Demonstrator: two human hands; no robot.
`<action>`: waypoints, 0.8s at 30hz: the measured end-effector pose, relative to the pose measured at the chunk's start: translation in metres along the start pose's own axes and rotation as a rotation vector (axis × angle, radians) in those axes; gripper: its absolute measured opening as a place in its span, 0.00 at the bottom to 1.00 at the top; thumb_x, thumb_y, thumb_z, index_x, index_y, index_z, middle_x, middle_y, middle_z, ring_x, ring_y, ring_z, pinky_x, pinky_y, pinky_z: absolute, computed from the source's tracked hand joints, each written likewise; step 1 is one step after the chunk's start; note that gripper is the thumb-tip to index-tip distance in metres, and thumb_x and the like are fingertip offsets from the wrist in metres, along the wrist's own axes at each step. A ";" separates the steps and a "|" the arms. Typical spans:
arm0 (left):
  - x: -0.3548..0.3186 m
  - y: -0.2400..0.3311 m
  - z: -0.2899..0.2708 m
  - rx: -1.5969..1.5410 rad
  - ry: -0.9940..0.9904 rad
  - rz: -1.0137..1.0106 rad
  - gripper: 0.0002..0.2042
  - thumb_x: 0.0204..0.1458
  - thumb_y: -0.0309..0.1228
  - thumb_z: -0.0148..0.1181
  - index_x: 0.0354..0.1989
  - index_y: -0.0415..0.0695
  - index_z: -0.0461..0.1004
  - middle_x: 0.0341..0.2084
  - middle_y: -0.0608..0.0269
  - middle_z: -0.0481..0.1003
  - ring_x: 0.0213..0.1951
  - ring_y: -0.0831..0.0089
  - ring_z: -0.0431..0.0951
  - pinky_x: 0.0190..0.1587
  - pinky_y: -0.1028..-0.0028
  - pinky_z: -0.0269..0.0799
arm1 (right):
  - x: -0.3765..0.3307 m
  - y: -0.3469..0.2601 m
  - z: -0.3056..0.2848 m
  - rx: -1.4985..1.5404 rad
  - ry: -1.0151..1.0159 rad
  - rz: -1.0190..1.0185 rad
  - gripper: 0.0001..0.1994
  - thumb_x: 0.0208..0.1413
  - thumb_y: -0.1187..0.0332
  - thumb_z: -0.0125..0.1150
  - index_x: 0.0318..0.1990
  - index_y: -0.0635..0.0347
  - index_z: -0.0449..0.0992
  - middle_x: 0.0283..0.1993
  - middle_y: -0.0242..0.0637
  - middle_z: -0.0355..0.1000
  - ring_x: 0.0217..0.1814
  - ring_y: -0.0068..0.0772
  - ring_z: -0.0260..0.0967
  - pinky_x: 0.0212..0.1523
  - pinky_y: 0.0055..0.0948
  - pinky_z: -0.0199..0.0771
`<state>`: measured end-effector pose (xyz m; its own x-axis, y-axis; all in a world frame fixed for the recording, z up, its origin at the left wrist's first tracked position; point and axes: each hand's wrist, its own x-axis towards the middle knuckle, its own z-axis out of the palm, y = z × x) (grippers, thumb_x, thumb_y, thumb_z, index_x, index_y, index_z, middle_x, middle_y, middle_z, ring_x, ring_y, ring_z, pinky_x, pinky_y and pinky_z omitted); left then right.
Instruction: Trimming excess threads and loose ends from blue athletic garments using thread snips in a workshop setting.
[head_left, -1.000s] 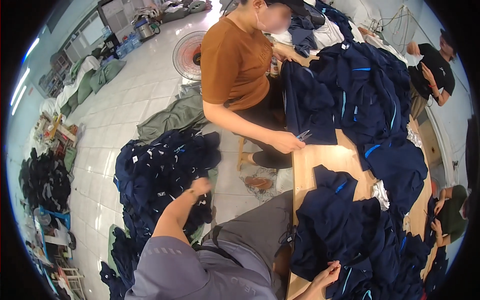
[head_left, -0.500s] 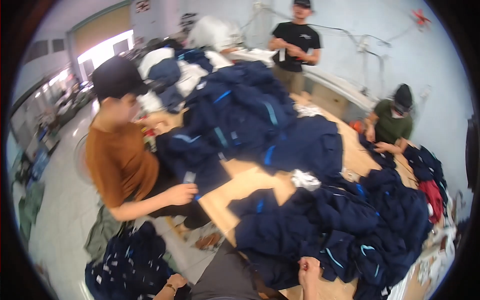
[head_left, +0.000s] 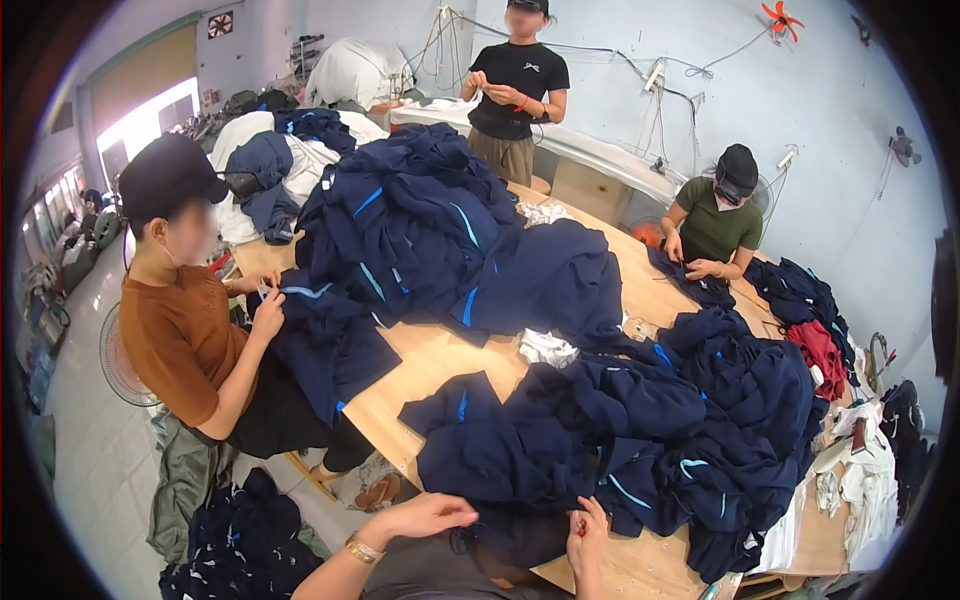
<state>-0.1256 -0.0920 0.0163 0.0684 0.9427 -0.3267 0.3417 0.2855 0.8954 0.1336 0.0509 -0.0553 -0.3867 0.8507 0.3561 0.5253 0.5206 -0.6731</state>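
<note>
While the pale wooden desk (head_left: 430,352) ran off toward the far wall, a great heap of navy garments (head_left: 420,215) sprawled across it, blue trim flashing from the folds! Along the left side was a co-worker in brown (head_left: 185,350), both hands raised at some navy cloth; farther back stood one in black (head_left: 515,75), and over on the right one in green (head_left: 720,215) bent to the work. Up front, a crumpled navy garment (head_left: 500,450) lay on the desk, spilling over its near edge, with a white bundle (head_left: 547,348) just beyond. And then the hands! The left grip (head_left: 435,513) reached its fingertips to the garment's near side, though whether they pinched cloth, nobody could tell; the right grip (head_left: 588,532), right by that same side, stayed curled around a small red item (head_left: 580,526).
</note>
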 end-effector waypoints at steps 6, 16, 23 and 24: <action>0.039 0.047 0.057 -0.321 -0.011 0.245 0.11 0.55 0.32 0.52 0.39 0.37 0.72 0.33 0.66 0.74 0.37 0.84 0.71 0.40 0.82 0.67 | 0.017 -0.035 -0.017 0.216 0.093 0.122 0.10 0.54 0.69 0.51 0.26 0.65 0.75 0.40 0.40 0.72 0.48 0.43 0.65 0.49 0.34 0.63; 0.061 0.049 0.098 -0.367 0.333 0.298 0.06 0.49 0.27 0.59 0.29 0.38 0.70 0.23 0.70 0.73 0.26 0.88 0.70 0.29 0.85 0.68 | 0.000 -0.040 -0.032 0.222 0.157 0.050 0.10 0.55 0.70 0.51 0.26 0.65 0.74 0.38 0.42 0.72 0.46 0.43 0.66 0.47 0.34 0.64; 0.053 0.056 0.079 -0.504 0.426 0.233 0.04 0.50 0.24 0.58 0.29 0.40 0.68 0.25 0.68 0.72 0.28 0.85 0.71 0.30 0.85 0.68 | 0.016 -0.048 -0.036 0.863 0.143 0.524 0.14 0.58 0.65 0.49 0.22 0.63 0.71 0.24 0.30 0.68 0.29 0.19 0.61 0.34 0.20 0.60; 0.047 0.059 0.076 -0.575 0.392 0.210 0.04 0.50 0.24 0.57 0.30 0.40 0.68 0.26 0.68 0.72 0.29 0.85 0.71 0.30 0.85 0.68 | 0.016 -0.046 -0.039 0.985 0.177 0.584 0.14 0.58 0.65 0.50 0.22 0.62 0.71 0.23 0.29 0.67 0.29 0.19 0.61 0.33 0.18 0.58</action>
<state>-0.0312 -0.0438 0.0302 -0.2998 0.9493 -0.0943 -0.1962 0.0353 0.9799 0.1327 0.0437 0.0069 -0.1278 0.9816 -0.1419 -0.2594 -0.1712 -0.9505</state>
